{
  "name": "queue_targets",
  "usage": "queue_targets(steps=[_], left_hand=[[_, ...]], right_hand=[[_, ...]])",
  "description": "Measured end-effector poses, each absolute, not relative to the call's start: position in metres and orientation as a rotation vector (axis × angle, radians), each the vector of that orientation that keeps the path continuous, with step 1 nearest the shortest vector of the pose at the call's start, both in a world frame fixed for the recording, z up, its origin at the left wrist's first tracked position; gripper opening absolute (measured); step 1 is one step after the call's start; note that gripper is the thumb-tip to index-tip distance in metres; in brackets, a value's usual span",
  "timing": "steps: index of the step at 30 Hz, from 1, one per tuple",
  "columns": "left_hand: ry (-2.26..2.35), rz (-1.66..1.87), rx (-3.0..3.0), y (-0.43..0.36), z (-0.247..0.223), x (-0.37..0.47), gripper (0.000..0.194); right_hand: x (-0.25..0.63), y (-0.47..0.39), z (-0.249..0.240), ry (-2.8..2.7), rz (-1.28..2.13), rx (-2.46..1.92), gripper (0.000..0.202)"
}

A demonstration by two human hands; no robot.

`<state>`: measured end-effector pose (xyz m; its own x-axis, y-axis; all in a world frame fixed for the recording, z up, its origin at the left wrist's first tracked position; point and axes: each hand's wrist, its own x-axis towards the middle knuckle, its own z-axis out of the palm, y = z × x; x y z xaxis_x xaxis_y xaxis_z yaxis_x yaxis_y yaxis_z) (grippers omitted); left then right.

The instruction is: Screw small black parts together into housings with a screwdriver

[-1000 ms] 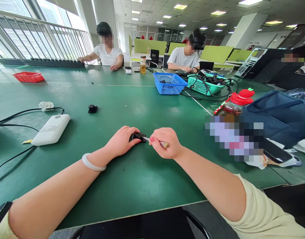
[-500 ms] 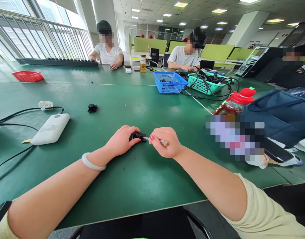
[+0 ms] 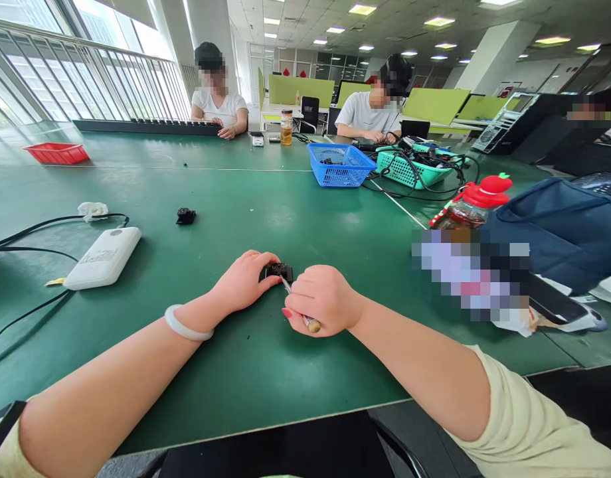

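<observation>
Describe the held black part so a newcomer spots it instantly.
On the green tabletop, find the left hand, white bracelet at its wrist. The black part sits between its thumb and fingers. Unlike the loose black piece farther left, it's held, with a tool pointed at it.

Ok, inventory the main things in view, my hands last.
Table: one, green, spanning foreground
Small parts: two, black, centre and left
Slim tool: one, tan-ended, centre
Power bank: one, white, left
Cables: several, black, left and right
Tray: one, red, far left
Baskets: two, blue and green, far side
Jar: one, amber, far centre
Bottle: one, red-lidded, right
Bag: one, navy, right
Bar: one, black, far left
People: three, two wearing white, background
Left hand: one, bare, on centre part
Right hand: one, bare, on tool
</observation>
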<state>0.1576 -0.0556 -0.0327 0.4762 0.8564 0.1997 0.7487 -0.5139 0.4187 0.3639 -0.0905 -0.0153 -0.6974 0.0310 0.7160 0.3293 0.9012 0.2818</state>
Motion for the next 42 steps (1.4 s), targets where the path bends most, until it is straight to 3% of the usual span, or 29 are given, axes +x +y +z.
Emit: queue_targets(steps=[16,23,34,42], left_hand=[[1.344,0.569,2.454,-0.055,-0.034,0.157,0.030],[1.316,0.560,2.451,-0.055,-0.034,0.157,0.037],[1.310,0.538,2.448,-0.055,-0.037,0.155,0.066],[1.279,0.559,2.454,-0.057,-0.036,0.155,0.063]], right_hand=[[0.363,-0.083,-0.022,-2.266,-0.508,-0.332,0.035],[0.369,-0.080,-0.025,-2.165,-0.255,-0.521,0.037],[0.372,-0.073,-0.024,-1.866,0.051,-0.877,0.047],[0.371,-0.082,-0.018,-1.811,0.263,-0.826,0.049]])
